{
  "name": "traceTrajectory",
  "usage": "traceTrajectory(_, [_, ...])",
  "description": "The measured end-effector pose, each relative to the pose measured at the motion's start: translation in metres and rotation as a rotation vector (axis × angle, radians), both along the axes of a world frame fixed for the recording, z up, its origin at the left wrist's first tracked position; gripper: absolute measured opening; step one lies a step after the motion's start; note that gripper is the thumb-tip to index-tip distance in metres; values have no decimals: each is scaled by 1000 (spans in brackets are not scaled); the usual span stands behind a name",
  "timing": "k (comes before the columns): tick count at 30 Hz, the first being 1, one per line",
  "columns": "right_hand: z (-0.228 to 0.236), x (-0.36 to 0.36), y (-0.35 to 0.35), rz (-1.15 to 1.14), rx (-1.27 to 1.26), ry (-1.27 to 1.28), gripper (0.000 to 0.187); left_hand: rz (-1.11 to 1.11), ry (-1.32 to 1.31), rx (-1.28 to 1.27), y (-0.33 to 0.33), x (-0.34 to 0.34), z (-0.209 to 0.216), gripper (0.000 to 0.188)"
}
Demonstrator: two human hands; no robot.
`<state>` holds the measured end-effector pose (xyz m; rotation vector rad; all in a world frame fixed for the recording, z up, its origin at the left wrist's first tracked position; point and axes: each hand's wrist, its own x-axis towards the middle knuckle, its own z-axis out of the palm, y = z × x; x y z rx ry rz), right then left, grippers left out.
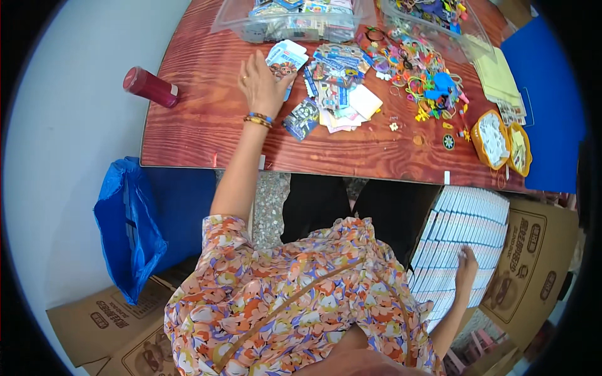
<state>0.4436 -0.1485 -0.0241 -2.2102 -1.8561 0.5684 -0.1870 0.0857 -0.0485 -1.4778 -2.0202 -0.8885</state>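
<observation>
My left hand [262,86] reaches over the table with its fingers stretched out, the thumb lying on a small stack of flat printed packets [290,55]. Just right of it lie loose printed cards [338,67], paler paper slips [364,103] and a dark card [302,119]. Low on the right, my right hand [465,269] touches tightly packed rows of thin white boxes [448,219] with blue edges. Its fingers are drawn together; whatever is between the tips is too small to make out.
Clear plastic bins [295,30] stand at the far edge. Small colourful trinkets [433,81] spread across the right side, near yellow baskets [492,141]. A red bottle [150,86] lies at the left. Below are a blue bag [125,232] and brown cartons [530,263].
</observation>
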Motion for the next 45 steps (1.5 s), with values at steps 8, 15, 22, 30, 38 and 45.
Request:
traceTrajectory(8, [41, -240, 147, 689, 75, 491, 27, -85, -93, -267, -7, -7, 18, 90])
traceTrajectory(15, [64, -347, 231, 346, -128, 1347, 32, -588, -105, -292, -81, 71, 68, 96])
traceTrajectory(22, [28, -325, 254, 629, -266, 1280, 30, -600, -205, -368, -86, 120, 55, 99])
traceTrajectory(30, [16, -303, 235, 260, -22, 1330, 34, -581, -436, -319, -73, 137, 52, 73])
traceTrajectory(38, [-5, -316, 205, 304, 184, 1447, 26, -528, -643, -271, -71, 164, 46, 61])
traceTrajectory(45, [0, -289, 227, 521, 46, 1227, 18, -663, -1187, -365, -80, 148, 42, 46])
